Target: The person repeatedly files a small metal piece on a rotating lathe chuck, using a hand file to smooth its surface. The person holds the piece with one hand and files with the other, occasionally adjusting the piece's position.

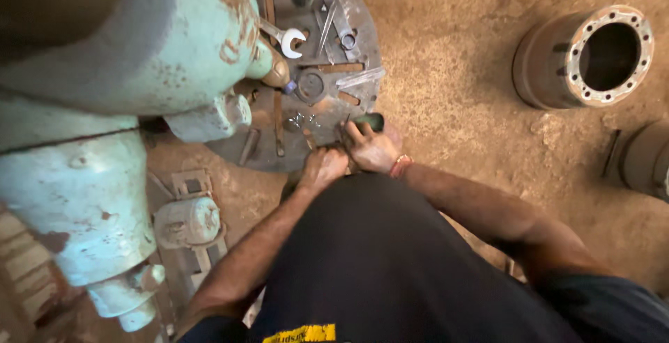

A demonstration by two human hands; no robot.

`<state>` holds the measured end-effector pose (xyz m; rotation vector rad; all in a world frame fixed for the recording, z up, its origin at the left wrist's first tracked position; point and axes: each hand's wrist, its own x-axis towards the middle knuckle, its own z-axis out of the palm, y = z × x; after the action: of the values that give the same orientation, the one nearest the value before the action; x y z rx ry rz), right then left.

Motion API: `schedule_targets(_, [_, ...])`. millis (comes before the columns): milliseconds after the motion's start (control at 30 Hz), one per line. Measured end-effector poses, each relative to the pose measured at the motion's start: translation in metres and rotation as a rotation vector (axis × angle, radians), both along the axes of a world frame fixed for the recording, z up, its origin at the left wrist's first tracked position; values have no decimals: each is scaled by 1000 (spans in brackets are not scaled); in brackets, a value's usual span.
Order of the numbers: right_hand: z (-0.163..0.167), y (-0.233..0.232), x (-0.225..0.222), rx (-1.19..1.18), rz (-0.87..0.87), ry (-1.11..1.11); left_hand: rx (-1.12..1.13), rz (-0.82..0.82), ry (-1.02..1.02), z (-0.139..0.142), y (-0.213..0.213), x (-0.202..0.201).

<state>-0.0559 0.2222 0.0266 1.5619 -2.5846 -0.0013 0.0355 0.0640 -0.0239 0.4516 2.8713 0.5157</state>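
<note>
My left hand (322,167) is curled at the near edge of a round, dark metal machine table (362,43), its fingers closed on something I cannot make out. My right hand (373,149) sits just beside it, fingers gripping a small dark object (371,121) at the table's rim. A band is on my right wrist (401,166). On the table lie an open-ended spanner (287,39), several flat metal strips and clamps (348,75), and small shiny nuts (298,120). My dark-shirted torso hides the space below my hands.
A large pale green, rust-spotted machine (104,106) fills the left side and overhangs the table. A rusty brake drum (585,57) lies on the dirt floor at the upper right, with another drum (644,158) at the right edge.
</note>
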Motion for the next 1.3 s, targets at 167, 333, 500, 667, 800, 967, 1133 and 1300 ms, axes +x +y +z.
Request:
schedule_targets(167, [-1, 2, -2, 111, -109, -233, 34, 60, 14, -1, 1, 3])
schedule_targets(333, [-11, 10, 3, 70, -107, -133, 66, 67, 12, -3, -1, 1])
schedule_targets(500, [-22, 11, 4, -20, -100, -10, -98, 63, 62, -2, -1, -1])
schedule_targets(667, [-10, 11, 5, 151, -249, -246, -19, 72, 42, 1, -4, 0])
schedule_targets(800, [6, 11, 4, 102, -87, -158, -69, 35, 52, 2, -6, 3])
schedule_targets(967, [-1, 13, 3, 126, -190, -242, -25, 81, 119, -5, -4, 6])
schedule_targets(1133, [2, 20, 0, 25, -59, -264, -101, 61, 22, 10, -11, 3])
schedule_targets(1300, [41, 43, -34, -357, -311, -526, 75, 319, 81, 74, -21, -32])
